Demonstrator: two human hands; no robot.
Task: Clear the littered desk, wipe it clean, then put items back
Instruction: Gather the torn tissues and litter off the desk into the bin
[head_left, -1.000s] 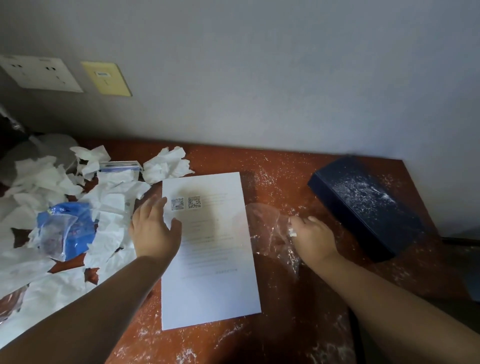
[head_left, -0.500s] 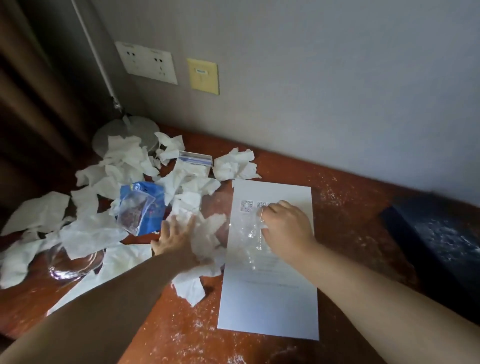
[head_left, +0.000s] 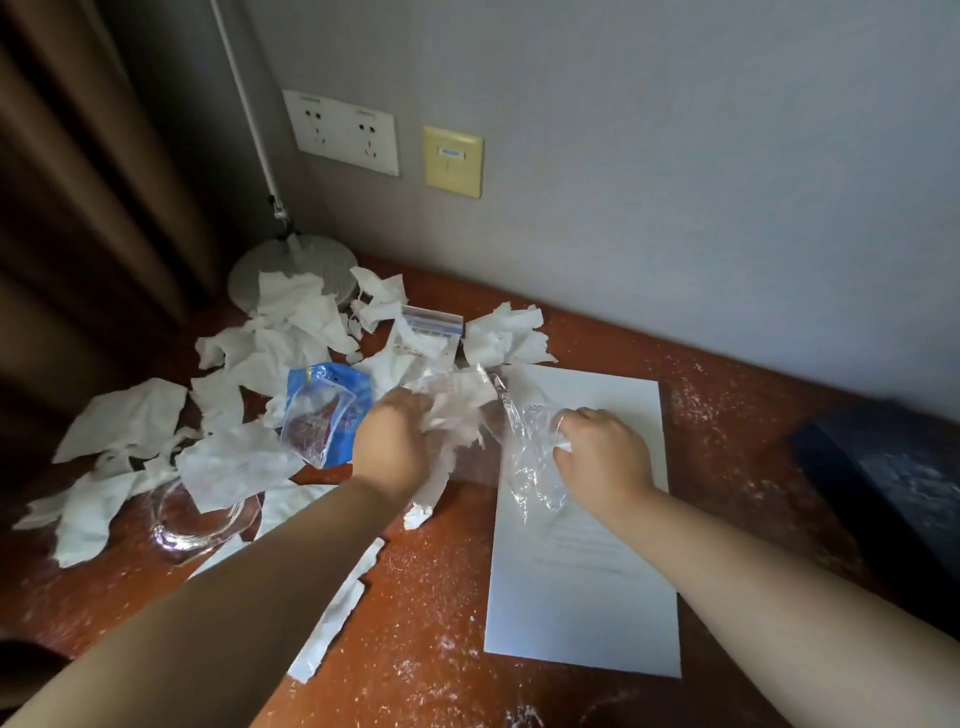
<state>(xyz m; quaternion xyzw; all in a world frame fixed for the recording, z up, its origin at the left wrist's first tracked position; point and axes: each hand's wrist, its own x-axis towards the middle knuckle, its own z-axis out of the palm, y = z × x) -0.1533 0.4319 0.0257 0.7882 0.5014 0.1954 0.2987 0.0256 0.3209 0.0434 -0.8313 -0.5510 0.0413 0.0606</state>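
1. Desk (head_left: 441, 597) (reddish-brown wood, set against a grey wall (head_left: 675, 182)) is seen littered, and its bare parts are dusted with white powder.
2. Torn white tissue pieces (head_left: 260, 353) are strewn over the left half of the desk, from the lamp base (head_left: 291, 262) in the back corner down towards the near edge.
3. The left hand (head_left: 389, 447) is curled round a crumpled wad of tissue (head_left: 457, 410), which is gripped just left of the sheet of paper (head_left: 582, 597).
4. The right hand (head_left: 602, 457) is held over the upper part of that sheet with its fingers bent, and a clear plastic wrapper (head_left: 524, 457) is pinched in them. The wrapper reaches across towards the wad (whether the two touch cannot be told).
5. The sheet of paper, white with faint print, is laid flat near the middle of the desk.
6. A blue packet (head_left: 332, 382) with a clear front is lodged among the tissue just left of the left hand, and a small zip bag (head_left: 431, 325) lies behind it.
7. A glass dish (head_left: 202, 519) is partly covered by tissue near the front left.
8. A dark blue box (head_left: 893, 467) (powder on its top) is placed at the right edge.
9. A white socket plate (head_left: 343, 130) and a yellow plate (head_left: 452, 161) are fixed to the wall, and a brown curtain (head_left: 78, 156) is hung at the left.
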